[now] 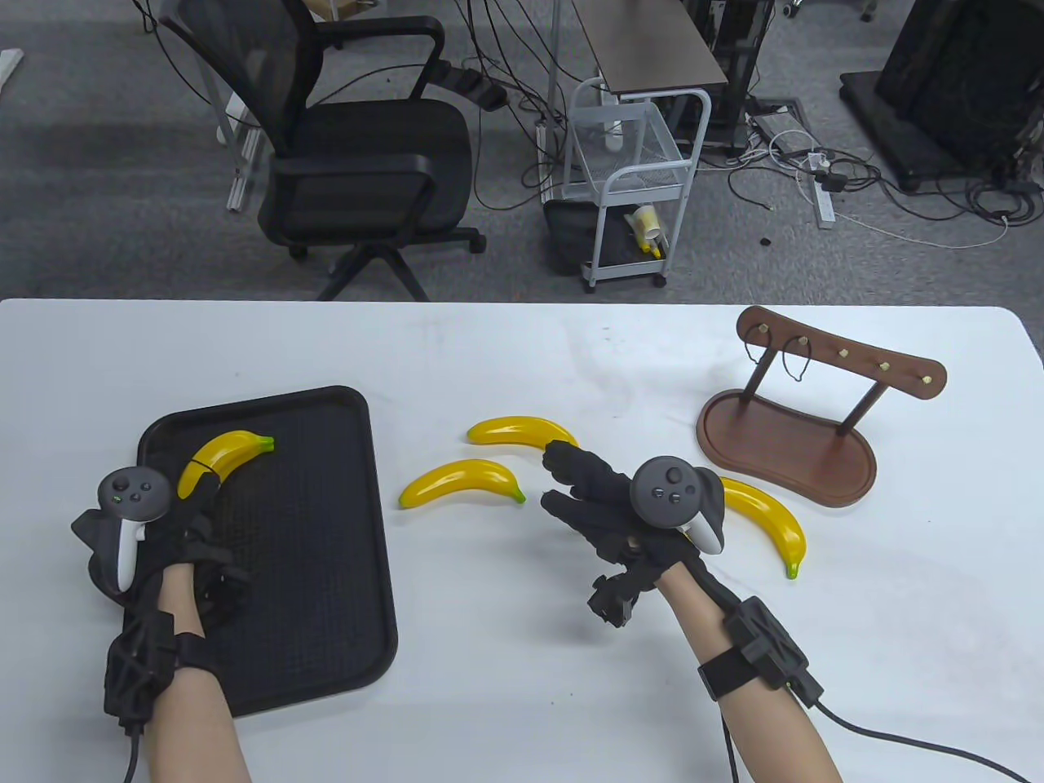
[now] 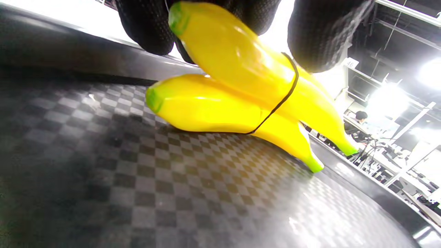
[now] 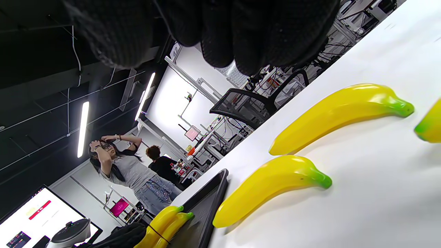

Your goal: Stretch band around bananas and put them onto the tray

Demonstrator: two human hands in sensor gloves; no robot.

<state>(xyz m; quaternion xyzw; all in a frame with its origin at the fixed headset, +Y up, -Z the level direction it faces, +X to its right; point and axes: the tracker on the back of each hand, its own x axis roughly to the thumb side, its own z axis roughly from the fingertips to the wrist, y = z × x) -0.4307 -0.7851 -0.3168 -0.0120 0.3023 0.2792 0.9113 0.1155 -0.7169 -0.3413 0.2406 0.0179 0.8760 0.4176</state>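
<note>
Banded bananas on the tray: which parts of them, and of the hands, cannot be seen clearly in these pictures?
- Table view: the banded bananas look like one; the left hand covers their near end.
- Left wrist view: the band runs behind the pair, its far side hidden; fingertips are cut by the top edge.
- Table view: the right hand hides one end of the far loose banana.
- Right wrist view: a third banana is cut by the right edge.

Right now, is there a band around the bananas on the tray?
Yes, the left wrist view shows a thin black band looped around two bananas lying together on the tray.
</note>
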